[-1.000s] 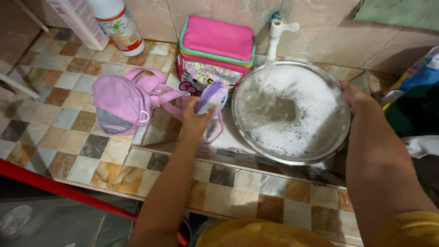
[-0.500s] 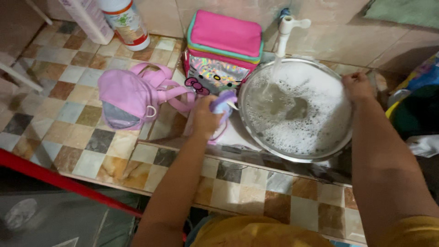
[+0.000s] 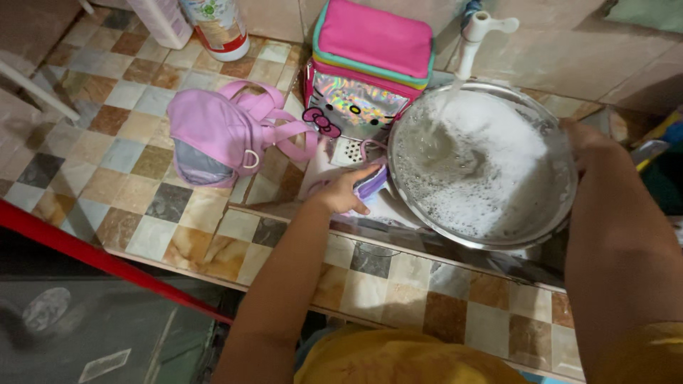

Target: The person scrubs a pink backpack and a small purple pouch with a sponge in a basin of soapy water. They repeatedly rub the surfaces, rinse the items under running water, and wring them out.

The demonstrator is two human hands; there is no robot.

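Head view: left hand (image 3: pixel 346 190) was closed around a small purple brush-like item (image 3: pixel 373 182), fingers wrapped over it, sitting on the tiled counter (image 3: pixel 213 227) just beside the left rim of the metal basin (image 3: pixel 484 235). Right hand (image 3: pixel 588 140) gripped the basin's far right rim; fingers curled over the edge, the grip itself partly hidden by the forearm. Basin sat under the white tap (image 3: pixel 478 32), water ran into it, and foam covered most of the surface. Pink lunch box (image 3: pixel 370 67) with a holographic front stood upright behind the left hand, touching or nearly touching the basin. Small pink backpack (image 3: pixel 220 135) lay flat on the tiles to the left of it. Two bottles (image 3: pixel 213 25) stood at the back left.
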